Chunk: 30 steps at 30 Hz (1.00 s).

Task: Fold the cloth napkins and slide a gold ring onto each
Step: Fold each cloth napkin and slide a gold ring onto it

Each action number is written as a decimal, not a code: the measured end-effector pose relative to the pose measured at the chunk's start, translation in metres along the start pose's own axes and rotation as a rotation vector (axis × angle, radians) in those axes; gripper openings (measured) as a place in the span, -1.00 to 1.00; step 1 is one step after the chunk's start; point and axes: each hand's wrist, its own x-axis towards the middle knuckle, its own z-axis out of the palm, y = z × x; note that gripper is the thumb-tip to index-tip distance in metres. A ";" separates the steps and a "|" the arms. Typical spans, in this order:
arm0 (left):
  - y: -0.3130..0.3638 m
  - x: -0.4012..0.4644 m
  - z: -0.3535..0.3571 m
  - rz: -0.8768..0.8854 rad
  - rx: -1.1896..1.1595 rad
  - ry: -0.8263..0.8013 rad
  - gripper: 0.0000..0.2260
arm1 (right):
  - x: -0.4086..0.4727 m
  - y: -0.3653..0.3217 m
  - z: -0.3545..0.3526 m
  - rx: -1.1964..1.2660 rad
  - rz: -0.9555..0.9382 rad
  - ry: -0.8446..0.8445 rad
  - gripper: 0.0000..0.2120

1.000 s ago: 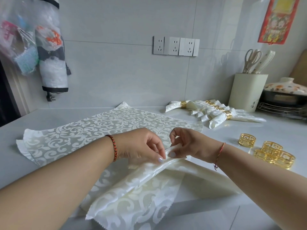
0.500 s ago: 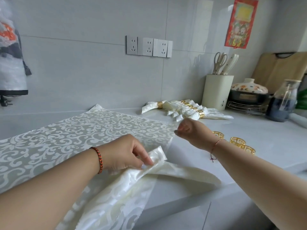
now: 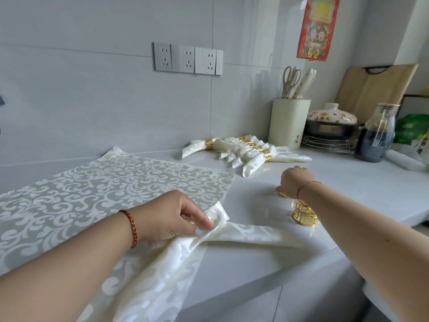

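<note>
Two hands over a pale worktop [image 3: 255, 256], one head view only.

Left hand [image 3: 171, 217]: fingers curled, pinching the gathered middle of a cream folded napkin [image 3: 234, 231]; short end poking up past the fingertips, one long tail lying flat to the right along the worktop, other tail drooping over the front edge. Braided red-and-dark bracelet [image 3: 133, 228] on that wrist.

Right hand [image 3: 296, 181]: lowered onto the worktop right of the napkin, back of hand toward the camera, fingers hidden beneath; open or closed cannot be told. Sliver of gold just visible under the hand. Thin red cord [image 3: 306, 184] on the wrist.

Loose gold ring [image 3: 304, 216]: standing on the worktop beside the right forearm, partly covered by it, near the flat tail of the napkin but apart from it.

Flat patterned cloths [image 3: 111, 182]: spread at left, scroll design, under and behind the left hand.

Finished napkins [image 3: 246, 152]: row near the back wall, each in a gold band, overlapping.

Further right: cream utensil holder [image 3: 289, 124] with scissors and pale handles, lidded floral pot [image 3: 332, 117] on a wire rack, glass bottle [image 3: 377, 135] of dark liquid, wooden board [image 3: 376, 87] leaning on the wall.

Wall: row of sockets [image 3: 188, 59], red print [image 3: 318, 26].
</note>
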 end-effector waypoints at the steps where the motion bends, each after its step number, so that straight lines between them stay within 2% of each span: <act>1: 0.000 -0.001 0.000 0.007 0.004 0.014 -0.73 | -0.001 -0.002 -0.001 0.013 0.002 -0.011 -0.75; 5: -0.004 -0.009 -0.016 0.016 -0.068 0.118 -0.75 | -0.003 -0.020 -0.015 0.141 -0.013 0.033 -0.76; 6: -0.006 -0.013 -0.024 0.018 -0.064 0.150 -0.74 | -0.004 -0.027 -0.020 0.228 -0.037 0.080 -0.77; 8: -0.015 -0.022 -0.043 0.023 -0.002 0.212 -0.72 | -0.008 -0.046 -0.031 0.568 -0.086 0.122 -0.78; 11: -0.035 -0.038 -0.070 -0.002 0.098 0.276 -0.66 | -0.017 -0.078 -0.046 1.114 -0.202 0.019 -0.84; 15: -0.062 -0.058 -0.094 -0.068 0.109 0.350 -0.64 | -0.023 -0.121 -0.060 1.484 -0.365 -0.174 -0.77; 17: -0.074 -0.066 -0.099 -0.072 0.068 0.397 -0.68 | -0.024 -0.138 -0.061 1.581 -0.441 -0.269 -0.66; 19: -0.081 -0.072 -0.102 -0.069 0.058 0.410 -0.70 | -0.024 -0.151 -0.056 1.591 -0.490 -0.323 -0.55; 21: -0.086 -0.076 -0.105 -0.071 0.058 0.426 -0.64 | -0.025 -0.154 -0.046 1.560 -0.491 -0.341 -0.53; 25: -0.088 -0.078 -0.113 -0.040 0.020 0.500 -0.59 | -0.023 -0.136 -0.033 1.165 -0.512 -0.183 -0.59; 30: -0.086 -0.081 -0.114 0.014 -0.006 0.532 -0.57 | -0.028 -0.132 -0.033 0.967 -0.592 -0.223 -0.59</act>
